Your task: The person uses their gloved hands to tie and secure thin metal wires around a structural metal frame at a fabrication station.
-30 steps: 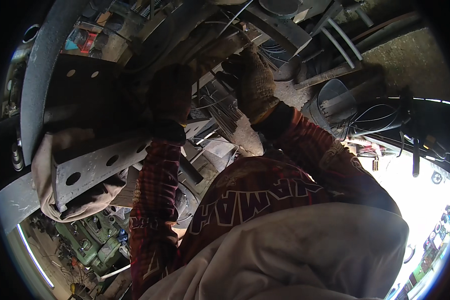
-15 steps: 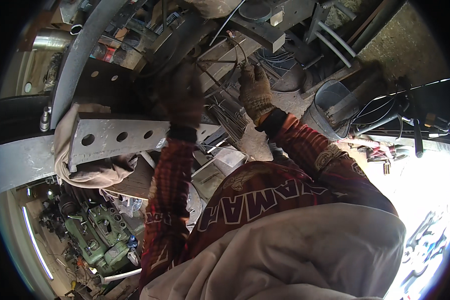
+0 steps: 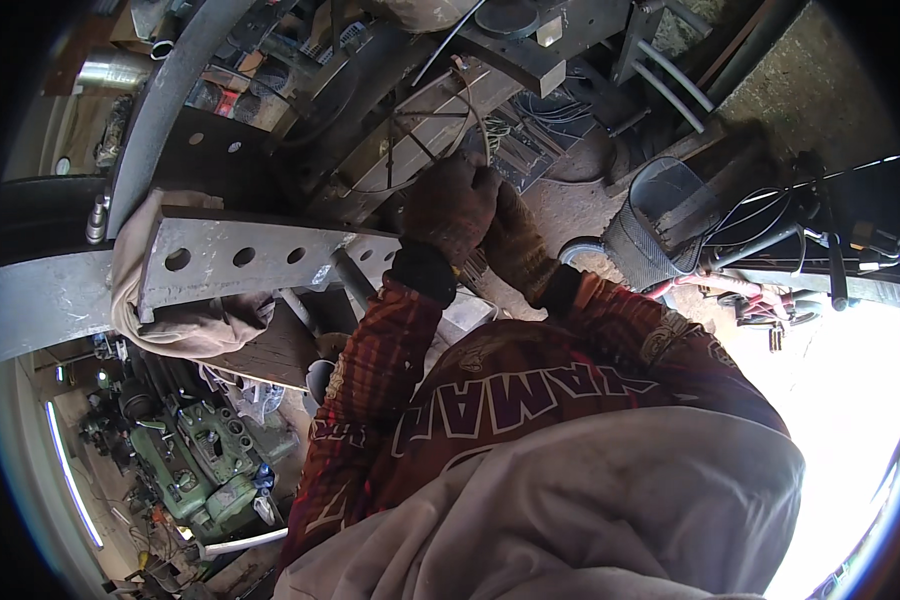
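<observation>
My left hand (image 3: 450, 208), in a dark, dirty work glove, is closed in front of my chest, its fingertips hidden under its own back. Pressed against it is my right hand (image 3: 518, 238), in a tan knitted glove, with its fingers closed and partly covered by the left. A thin metal ring (image 3: 484, 128) with dark spokes runs into the gloves at its near edge. My right hand grips its rim; what the left fingers pinch is hidden. Beyond the ring lies a long steel beam (image 3: 445, 110).
A thick steel bar with round holes (image 3: 195, 270) stands at left, draped with a grey cloth (image 3: 185, 340). At right are a mesh basket (image 3: 660, 215) and coiled cables. A green machine (image 3: 195, 460) sits lower left; a heavy steel block (image 3: 515, 65) lies at the far side.
My left hand has come right and nearer to me, meeting the right hand. The right hand has drawn back a little along the ring. More of the ring and its spokes now shows.
</observation>
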`<state>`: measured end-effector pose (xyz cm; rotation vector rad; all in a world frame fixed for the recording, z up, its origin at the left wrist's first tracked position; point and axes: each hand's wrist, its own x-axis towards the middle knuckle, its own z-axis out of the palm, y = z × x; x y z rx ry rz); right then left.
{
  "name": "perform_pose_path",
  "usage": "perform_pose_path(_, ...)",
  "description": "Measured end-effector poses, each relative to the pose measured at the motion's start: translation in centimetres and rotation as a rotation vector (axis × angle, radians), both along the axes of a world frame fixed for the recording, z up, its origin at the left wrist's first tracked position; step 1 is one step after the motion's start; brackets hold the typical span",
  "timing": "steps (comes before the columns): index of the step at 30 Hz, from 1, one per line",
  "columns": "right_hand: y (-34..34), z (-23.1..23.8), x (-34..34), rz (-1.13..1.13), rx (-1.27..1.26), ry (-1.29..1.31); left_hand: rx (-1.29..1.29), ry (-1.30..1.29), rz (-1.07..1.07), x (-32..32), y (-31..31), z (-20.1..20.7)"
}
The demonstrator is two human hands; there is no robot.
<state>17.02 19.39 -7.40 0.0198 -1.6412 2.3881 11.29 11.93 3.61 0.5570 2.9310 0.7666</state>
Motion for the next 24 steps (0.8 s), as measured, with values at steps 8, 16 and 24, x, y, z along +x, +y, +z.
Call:
perform_pose_path(8, 7.4, 5.7, 2.2, -0.083, 0.921, -0.036, -0.191, 0.305, -0.183, 2.3, -3.2, 0.7)
perform_pose_path(16, 10.0, 7.4, 0.0, 0.231, 1.335, 0.295, -0.295, 0.409, -0.459, 2.1, -3.0, 4.7)
perform_pose_path(24, 11.4, 7.0, -2.6, 0.255, 0.317, -0.450, -0.047, 0.290, -0.162, 3.2, 1.0, 1.1)
